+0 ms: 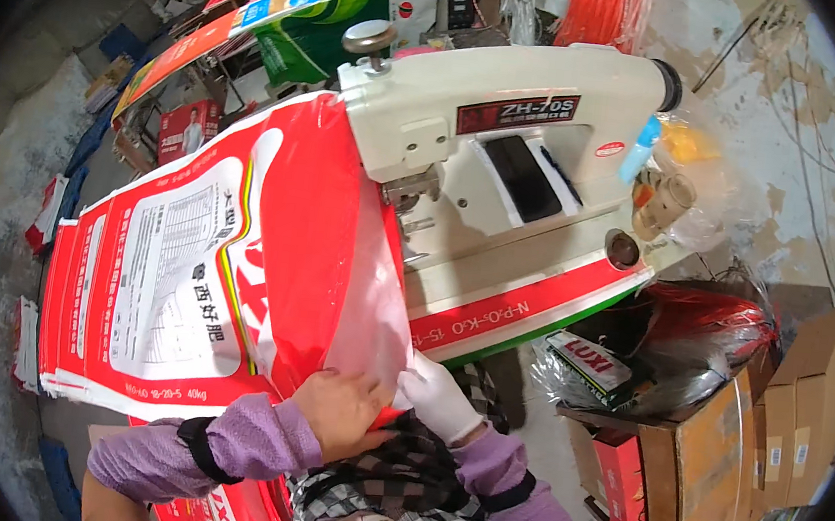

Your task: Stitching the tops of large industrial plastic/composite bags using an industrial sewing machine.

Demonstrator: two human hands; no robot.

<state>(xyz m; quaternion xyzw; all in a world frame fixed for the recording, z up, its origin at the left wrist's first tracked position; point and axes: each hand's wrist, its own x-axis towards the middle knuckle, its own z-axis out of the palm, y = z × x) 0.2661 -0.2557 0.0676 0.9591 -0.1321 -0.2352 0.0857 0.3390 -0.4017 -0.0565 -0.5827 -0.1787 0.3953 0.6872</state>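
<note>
Ahead and to the left, a red sack [313, 215] stretches lengthwise left to right, meeting a white machine [458, 169], its near corner pinched by the bare left hand [343, 411], the nearer, and gloved right hand [436, 399].

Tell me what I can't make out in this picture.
All in the head view:
- Left hand and gloved right hand: palms mostly hidden by the backs of the hands.
- Red and white bag: underside hidden by its upper face.
- White sewing machine: needle too small to pick out.
- Orange-red strands: upper ends cut off by the upper edge.
</note>
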